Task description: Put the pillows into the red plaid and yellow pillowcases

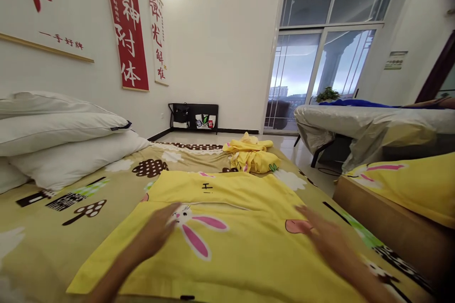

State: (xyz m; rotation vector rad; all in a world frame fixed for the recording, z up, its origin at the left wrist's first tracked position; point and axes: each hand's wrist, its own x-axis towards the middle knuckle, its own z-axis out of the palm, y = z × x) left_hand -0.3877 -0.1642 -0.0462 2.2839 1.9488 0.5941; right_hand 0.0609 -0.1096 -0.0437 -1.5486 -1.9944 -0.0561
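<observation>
A yellow pillowcase [241, 251] with a pink-eared rabbit print lies spread out flat in front of me on the bed. Across its upper part runs a slit where one layer of cloth overlaps another. My left hand [164, 221] rests on its left side by the rabbit's face, fingers stretched out, slightly blurred. On the right side, near a pink printed patch, my right hand [322, 228] is spread over the cloth, also a little blurred. Neither hand holds anything. Beyond the pillowcase, bunched yellow cloth [254, 160] of similar print sits in a heap.
White pillows [71, 144] are stacked at the left on the patterned bedsheet [121, 184]. To the right, a cardboard box [377, 213] has yellow printed fabric [415, 182] on top. A plastic-covered table [355, 120] stands behind it, and a black rack [194, 117] is by the wall.
</observation>
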